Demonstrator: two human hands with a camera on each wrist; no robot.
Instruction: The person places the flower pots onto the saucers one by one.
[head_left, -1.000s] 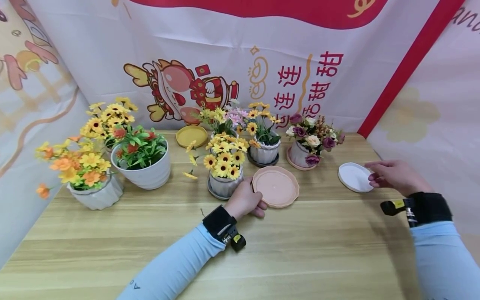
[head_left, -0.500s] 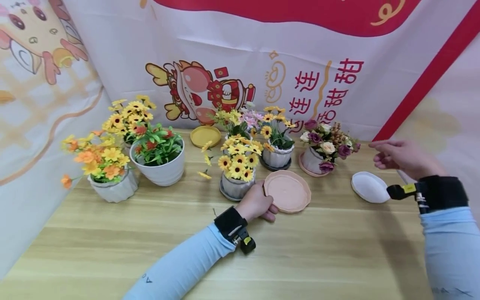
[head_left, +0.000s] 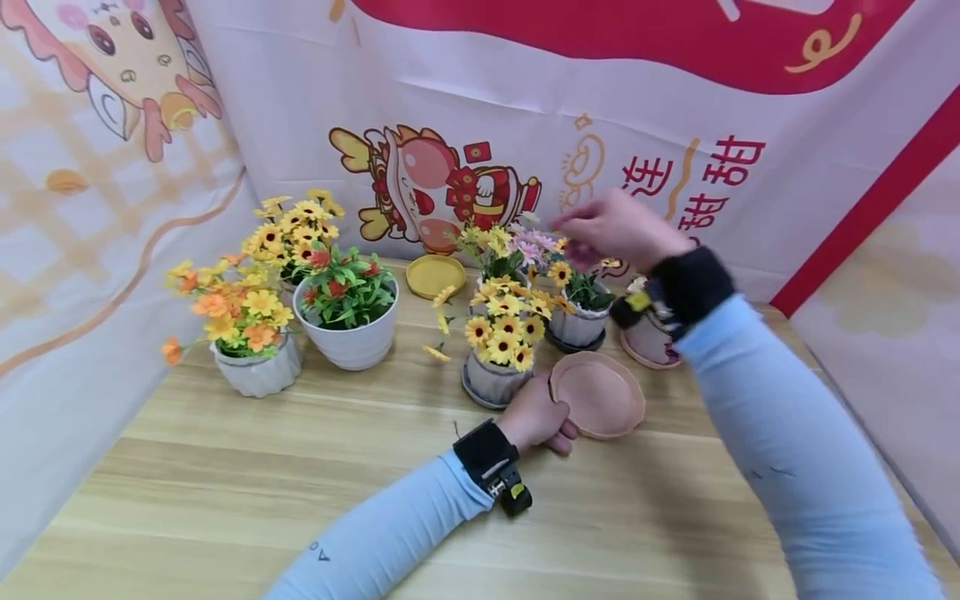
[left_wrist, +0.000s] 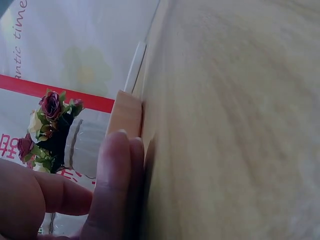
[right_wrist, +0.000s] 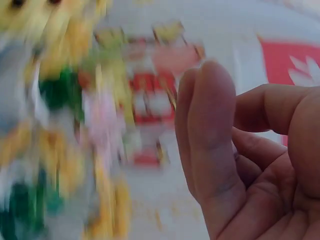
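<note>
The pink saucer [head_left: 600,396] lay on the wooden table [head_left: 360,467], just beside the yellow potted flowers [head_left: 504,342]. The left hand [head_left: 536,417] pinched its near edge between thumb and fingers. The right hand [head_left: 615,229] was raised toward the back pots, fingers mostly straight, thumb apart (nothing between them), blurred blossoms [right_wrist: 102,125] beyond.

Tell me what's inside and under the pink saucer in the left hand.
Inside the pink saucer, only its bare floor shows; the left hand pinches its rim. Wooden table shows around it; anything directly beneath is covered.
</note>
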